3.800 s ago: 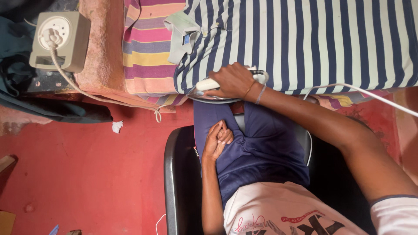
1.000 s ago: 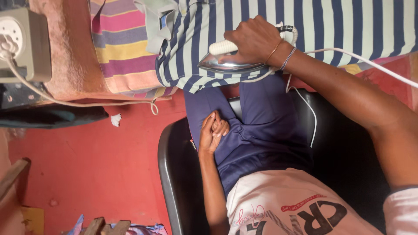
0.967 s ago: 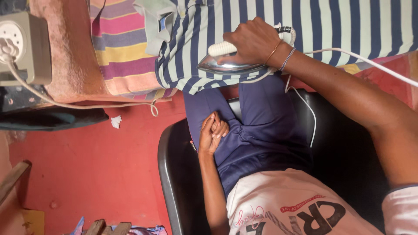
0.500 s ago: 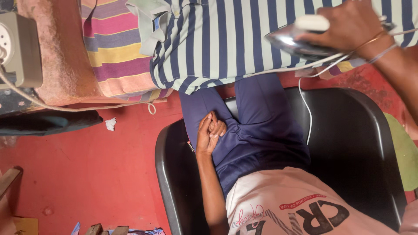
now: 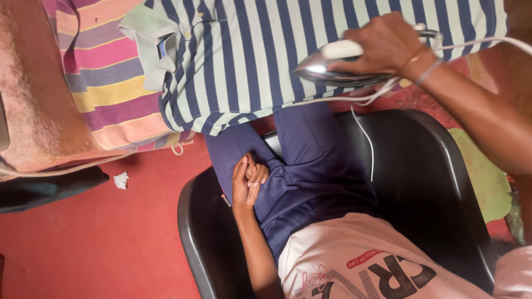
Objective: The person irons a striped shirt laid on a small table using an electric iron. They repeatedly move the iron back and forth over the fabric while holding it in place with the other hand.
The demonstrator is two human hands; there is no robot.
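Striped shirt spread flat on striped cloth cover, mostly beside right hand, toward collar.
Black chair below hand.
Iron under right hand, fingers wrapped tight round white handle, soleplate at shirt hem edge.
Left hand loosely curled, idle on lap, holding nothing.
Cord dangles below iron.
Risk: cord loop snags chair or knee, jerks iron; hot plate overhanging edge could tip toward thigh; lingering scorches fabric.

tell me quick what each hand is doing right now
Left hand: curled loosely, holding nothing, resting on the blue shorts.
Right hand: closed around the handle of the iron, over the striped shirt.
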